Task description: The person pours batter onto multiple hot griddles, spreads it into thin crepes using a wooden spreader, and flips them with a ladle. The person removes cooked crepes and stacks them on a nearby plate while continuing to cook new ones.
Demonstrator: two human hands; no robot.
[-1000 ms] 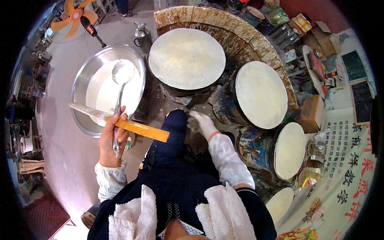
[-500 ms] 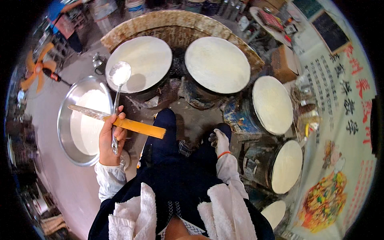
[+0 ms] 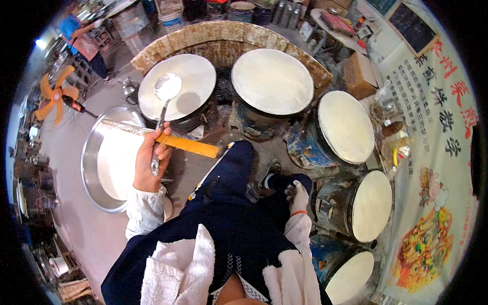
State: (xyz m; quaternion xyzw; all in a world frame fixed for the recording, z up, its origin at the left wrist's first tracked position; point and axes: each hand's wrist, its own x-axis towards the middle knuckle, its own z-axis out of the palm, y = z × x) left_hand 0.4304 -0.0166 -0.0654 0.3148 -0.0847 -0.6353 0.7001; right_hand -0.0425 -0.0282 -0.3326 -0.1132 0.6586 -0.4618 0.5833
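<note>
My left hand [image 3: 148, 165] is closed around a metal ladle [image 3: 168, 86] and a long flat spatula [image 3: 189, 145] with a yellow-brown handle. The ladle's bowl, coated white, points away from me over the left round griddle [image 3: 195, 68]. Crossing the ladle, the spatula has its whitened blade over a steel basin [image 3: 91, 175] of white batter [image 3: 118, 157]. My right hand [image 3: 297, 197] looks dusted with white and rests by my right knee, fingers loosely apart, holding nothing. Pale batter covers the left griddle and the far middle griddle [image 3: 272, 81].
More batter-covered griddles [image 3: 346, 127] on drum stoves [image 3: 305, 147] curve down my right side. Behind the far stoves stands a stained curved screen [image 3: 229, 33]. A cardboard box [image 3: 360, 76] is at the right, an orange fan [image 3: 57, 95] at the left. Another person [image 3: 84, 43] is at far left.
My view has shifted and my left leg has swung to the right. More of the lower-right stove shows. The ladle and spatula stay in my left hand.
</note>
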